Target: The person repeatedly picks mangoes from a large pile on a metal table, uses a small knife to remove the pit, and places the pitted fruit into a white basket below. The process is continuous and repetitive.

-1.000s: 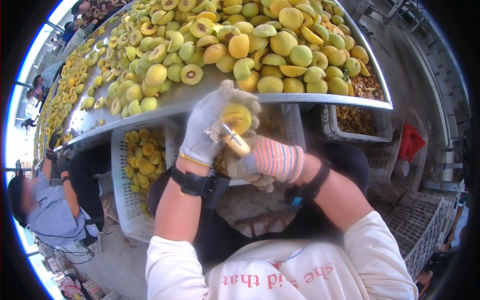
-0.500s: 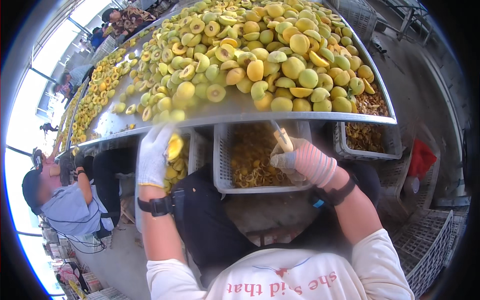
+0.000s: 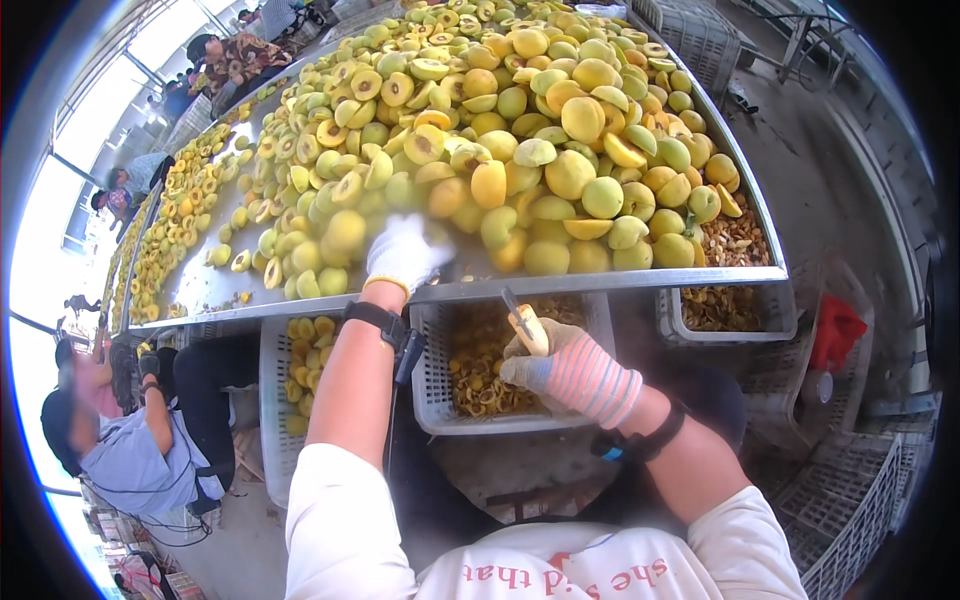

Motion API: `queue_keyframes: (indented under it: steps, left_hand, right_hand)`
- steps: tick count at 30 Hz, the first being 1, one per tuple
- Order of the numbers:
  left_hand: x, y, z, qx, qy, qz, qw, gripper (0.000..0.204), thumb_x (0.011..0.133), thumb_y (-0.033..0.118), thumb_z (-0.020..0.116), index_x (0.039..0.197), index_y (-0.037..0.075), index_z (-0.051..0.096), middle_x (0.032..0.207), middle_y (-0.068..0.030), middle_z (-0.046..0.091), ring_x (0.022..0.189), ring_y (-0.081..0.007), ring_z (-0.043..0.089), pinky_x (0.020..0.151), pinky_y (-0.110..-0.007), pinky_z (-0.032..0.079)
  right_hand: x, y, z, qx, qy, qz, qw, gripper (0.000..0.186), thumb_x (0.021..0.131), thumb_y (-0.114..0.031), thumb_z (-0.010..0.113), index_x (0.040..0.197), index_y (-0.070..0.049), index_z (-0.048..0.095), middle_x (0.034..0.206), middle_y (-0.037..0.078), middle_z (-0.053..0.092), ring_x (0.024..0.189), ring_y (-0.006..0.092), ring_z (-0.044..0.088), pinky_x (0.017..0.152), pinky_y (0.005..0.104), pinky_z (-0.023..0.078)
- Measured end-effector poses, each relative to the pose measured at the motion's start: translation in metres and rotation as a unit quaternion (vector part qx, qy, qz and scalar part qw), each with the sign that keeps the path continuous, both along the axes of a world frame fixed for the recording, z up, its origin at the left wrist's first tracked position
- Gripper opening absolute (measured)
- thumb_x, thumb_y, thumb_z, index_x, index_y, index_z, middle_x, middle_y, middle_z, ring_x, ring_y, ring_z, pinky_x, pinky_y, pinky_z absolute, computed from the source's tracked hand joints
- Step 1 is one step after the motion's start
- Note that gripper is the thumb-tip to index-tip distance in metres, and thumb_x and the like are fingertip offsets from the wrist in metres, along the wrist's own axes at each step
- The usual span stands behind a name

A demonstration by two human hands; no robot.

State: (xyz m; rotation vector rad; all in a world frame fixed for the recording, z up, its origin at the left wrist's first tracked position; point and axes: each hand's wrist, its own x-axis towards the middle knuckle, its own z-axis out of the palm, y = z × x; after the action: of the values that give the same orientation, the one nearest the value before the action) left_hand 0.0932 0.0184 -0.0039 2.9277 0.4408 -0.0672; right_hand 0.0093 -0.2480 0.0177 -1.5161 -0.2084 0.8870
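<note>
At the table (image 3: 620, 282), with my right hand (image 3: 575, 368) closed on the knife (image 3: 528, 328), my left hand (image 3: 408, 252), its hold too blurred to tell, has swung up from the crate (image 3: 274, 430) below-left to the fruit (image 3: 570, 175) ahead, so I judge one piece finished.

On the right, a crumpled piece of red material (image 3: 838, 332) shows above an openwork plastic crate (image 3: 848, 490), with grey crates (image 3: 690, 45) on the floor (image 3: 800, 180) farther back, while on the left a co-worker (image 3: 150, 460) in a dark cap (image 3: 58, 430) sits and another person (image 3: 245, 58) in a patterned top is beyond.
</note>
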Motion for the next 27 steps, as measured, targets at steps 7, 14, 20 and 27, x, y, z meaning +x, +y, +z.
queue_keyframes:
  steps: [7,14,20,27]
  left_hand:
    - [-0.04,-0.019,0.029,-0.149,-0.092,-0.103,0.979,0.077,0.07,0.02,0.082,0.141,0.011,0.054,0.134,-0.0154,0.062,0.12,-0.0321,0.063,0.103,-0.038,0.05]
    - [-0.117,-0.056,0.073,-0.308,-0.162,-0.301,0.888,0.084,0.074,0.013,0.081,0.15,0.007,0.045,0.141,-0.0139,0.059,0.131,-0.0276,0.056,0.112,-0.038,0.044]
    - [-0.122,-0.073,0.01,-0.53,-0.361,-0.14,0.754,0.056,0.098,0.022,0.067,0.146,0.002,0.045,0.131,-0.0082,0.063,0.119,-0.0194,0.059,0.103,-0.034,0.049]
    - [-0.104,-0.052,0.022,-0.882,-0.174,0.007,0.438,0.057,0.107,0.047,0.043,0.12,-0.006,0.061,0.108,-0.0205,0.07,0.098,-0.0328,0.069,0.091,-0.044,0.058]
  right_hand:
    - [0.007,0.016,0.009,-0.002,-0.036,-0.077,0.996,0.035,0.085,-0.029,0.079,0.106,-0.005,0.064,0.078,0.002,0.062,0.064,0.0111,0.056,0.059,0.0298,0.049]
    - [0.009,0.022,0.018,0.132,0.089,-0.058,0.986,0.039,0.087,-0.032,0.079,0.108,-0.006,0.06,0.068,0.001,0.055,0.043,0.0101,0.049,0.039,0.0266,0.04]
    - [-0.005,0.038,0.008,0.199,0.118,-0.07,0.97,0.034,0.09,-0.034,0.076,0.107,-0.009,0.061,0.068,0.0,0.056,0.043,0.0097,0.048,0.039,0.0255,0.037]
    - [-0.009,0.051,-0.008,-0.144,-0.308,-0.024,0.94,0.045,0.087,-0.037,0.076,0.11,-0.001,0.061,0.086,0.021,0.07,0.083,0.0406,0.069,0.073,0.0465,0.053]
